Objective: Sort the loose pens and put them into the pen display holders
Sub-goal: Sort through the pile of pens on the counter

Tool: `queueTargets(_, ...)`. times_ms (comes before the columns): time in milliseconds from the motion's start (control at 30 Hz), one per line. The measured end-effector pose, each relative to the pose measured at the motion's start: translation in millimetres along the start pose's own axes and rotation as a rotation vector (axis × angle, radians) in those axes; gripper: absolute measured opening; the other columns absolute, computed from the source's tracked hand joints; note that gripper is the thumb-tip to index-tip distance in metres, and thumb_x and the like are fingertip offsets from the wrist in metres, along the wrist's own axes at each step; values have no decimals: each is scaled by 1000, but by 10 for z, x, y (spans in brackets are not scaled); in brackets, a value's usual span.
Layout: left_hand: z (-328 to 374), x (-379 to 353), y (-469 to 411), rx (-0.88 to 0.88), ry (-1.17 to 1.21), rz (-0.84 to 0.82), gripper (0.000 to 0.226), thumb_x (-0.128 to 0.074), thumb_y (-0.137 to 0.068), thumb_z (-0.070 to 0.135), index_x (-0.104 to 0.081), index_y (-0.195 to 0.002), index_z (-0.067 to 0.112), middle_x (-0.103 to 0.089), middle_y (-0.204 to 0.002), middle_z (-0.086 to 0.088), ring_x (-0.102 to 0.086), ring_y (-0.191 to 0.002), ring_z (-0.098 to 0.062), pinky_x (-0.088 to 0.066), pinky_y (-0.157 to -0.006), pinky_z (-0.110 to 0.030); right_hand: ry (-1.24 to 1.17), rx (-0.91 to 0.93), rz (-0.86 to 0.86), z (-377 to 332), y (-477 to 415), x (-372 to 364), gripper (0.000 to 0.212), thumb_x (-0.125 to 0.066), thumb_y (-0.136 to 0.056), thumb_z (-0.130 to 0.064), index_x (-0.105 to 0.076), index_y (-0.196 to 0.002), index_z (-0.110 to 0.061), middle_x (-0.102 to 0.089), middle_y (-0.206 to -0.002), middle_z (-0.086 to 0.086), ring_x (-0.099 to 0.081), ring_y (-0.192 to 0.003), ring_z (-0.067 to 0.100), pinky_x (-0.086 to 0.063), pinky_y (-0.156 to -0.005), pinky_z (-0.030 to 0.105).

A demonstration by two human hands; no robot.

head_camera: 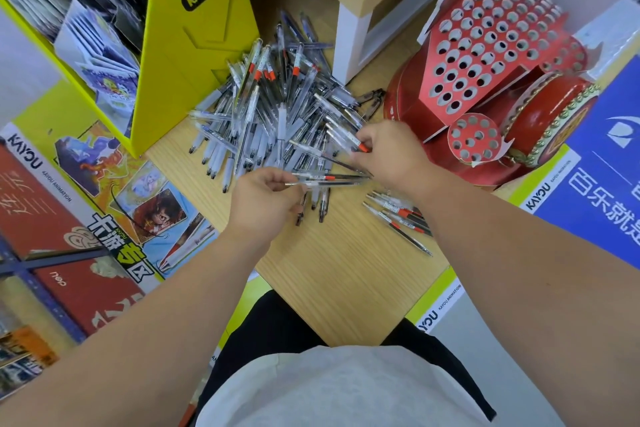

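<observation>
Now: Pens in Both Hands

Just in front of the big pile of pens (pixel 273 114) on the counter (pixel 339 274), the left hand (pixel 263 199) grips a few pens (pixel 332 179) in curled fingers. The right hand (pixel 389 154) pinches a pen with an orange band (pixel 348 141). A small bunch of pens (pixel 398 215) lies by the right arm. The red holder (pixel 485 55) stands just beside the pile.

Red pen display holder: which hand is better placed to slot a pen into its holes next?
Right, probably. The right hand pinches a red-banded pen beside the red pen display holder; the left hand holds pens farther from it.
</observation>
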State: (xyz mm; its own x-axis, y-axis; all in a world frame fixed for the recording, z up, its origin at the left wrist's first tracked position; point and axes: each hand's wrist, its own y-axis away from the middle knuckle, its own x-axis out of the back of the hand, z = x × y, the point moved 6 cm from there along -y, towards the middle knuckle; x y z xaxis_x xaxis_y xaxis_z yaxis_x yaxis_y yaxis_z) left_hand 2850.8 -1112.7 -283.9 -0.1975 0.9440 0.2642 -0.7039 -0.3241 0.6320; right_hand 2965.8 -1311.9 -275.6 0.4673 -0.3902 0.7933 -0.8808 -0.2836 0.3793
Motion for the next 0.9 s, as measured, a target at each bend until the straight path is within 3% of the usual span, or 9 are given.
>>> queueTargets(100,72,-13,55,-1,127,-34,11,-78,-84,2,-70,-90,7,-75,-75,-10,-70,-60,-20,-54,-52,-27,-110,70,100,-55,120,231,26,-78,-85,-26,-61,-71,-10,-58,-65,6,-49,-61,23,-46,-62,39)
queueTargets(200,136,-64,132,-17,210,-93,10,-74,-83,-3,-69,-84,6,-75,-79,-14,-70,-59,-21,-52,-50,-27,-163,125,200,-37,400,462,23,-77,-84,-26,-60,-69,-21,-57,-62,-3,-49,-59,10,-40,-57,30)
queueTargets(333,99,-292,220,6,111,-243,10,-72,-83,-3,-69,-80,6,-75,-78,-17,-67,-55,-19,-50,-50,-28,-105,100,182,243,855,592,37,-78,-84,-25,-50,-61,-28,-43,-54,-5,-38,-53,12,-32,-52,32)
queueTargets(367,60,-382,236,33,63,-297,10,-72,-83,-3,-69,-80,6,-74,-76,-14,-66,-55,-18,-50,-51,-27,-81,91,151,320,948,578,32,-78,-84,-25,-54,-63,-29,-45,-57,-7,-40,-55,13,-33,-53,32)
queueTargets(433,-36,-580,260,115,-4,-398,10,-73,-84,-1,-69,-80,7,-73,-74,-10,-66,-54,-18,-50,-50,-26,34,98,116,398,1096,510,16,-76,-85,-28,-68,-77,-17,-55,-67,-1,-48,-67,21,-38,-60,37)
queueTargets(500,-126,-769,276,203,0,-444,9,-76,-84,2,-70,-81,7,-73,-75,-11,-65,-52,-18,-49,-47,-24,102,101,121,452,1194,412,23,-76,-85,-29,-66,-79,-9,-55,-70,2,-48,-73,23,-36,-61,39)
queueTargets(633,-207,-1099,286,266,-25,-411,9,-80,-81,4,-72,-86,5,-75,-73,-11,-64,-49,-17,-51,-46,-24,71,32,139,645,1247,255,33,-74,-86,-27,-49,-70,-14,-47,-66,-2,-46,-70,24,-31,-57,37)
queueTargets(767,-192,-1283,271,253,-12,-286,14,-78,-82,-1,-70,-93,-2,-74,-79,-22,-64,-48,-19,-51,-48,-27,125,-21,134,777,1149,75,29,-69,-90,-30,-46,-74,-22,-59,-76,5,-57,-82,31,-27,-59,34)
queueTargets(900,-168,-1351,289,189,23,-159,26,-75,-82,-5,-63,-105,-5,-74,-82,-27,-64,-48,-22,-52,-51,-33,194,-39,154,827,1024,11,17,-68,-90,-33,-65,-92,-16,-67,-92,6,-60,-93,31,-39,-63,34)
